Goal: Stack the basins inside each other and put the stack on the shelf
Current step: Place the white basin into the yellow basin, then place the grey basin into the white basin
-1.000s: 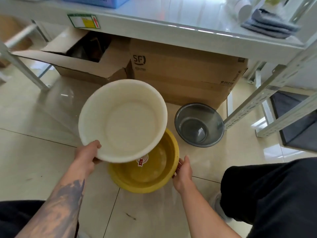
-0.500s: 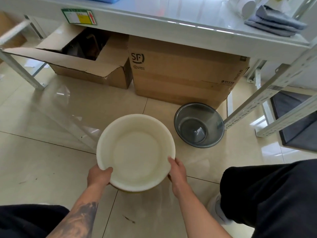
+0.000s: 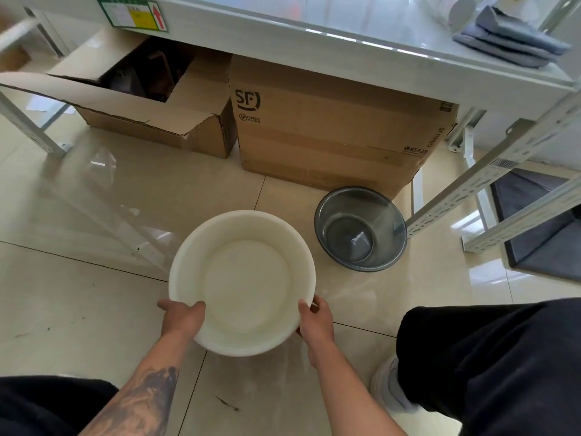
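Note:
A white plastic basin [image 3: 248, 278] sits low over the tiled floor in front of me; the yellow basin seen earlier is hidden beneath it. My left hand [image 3: 182, 317] grips its near-left rim, thumb over the edge. My right hand [image 3: 316, 316] holds the near-right rim. A smaller grey translucent basin [image 3: 361, 229] stands alone on the floor to the right, about a hand's width from the white one. The white shelf [image 3: 345, 36] runs across the top of the view.
Two cardboard boxes stand under the shelf: an open one [image 3: 151, 121] at left and a closed SF one [image 3: 330, 130] behind the basins. A folded grey cloth [image 3: 509, 42] lies on the shelf at right. White slotted shelf posts [image 3: 490, 184] slant at right. My dark-trousered knees frame the bottom.
The white basin came down from a raised tilt onto the yellow basin, covering it. My right hand shifted from the yellow rim to the white rim. The grey basin stayed put.

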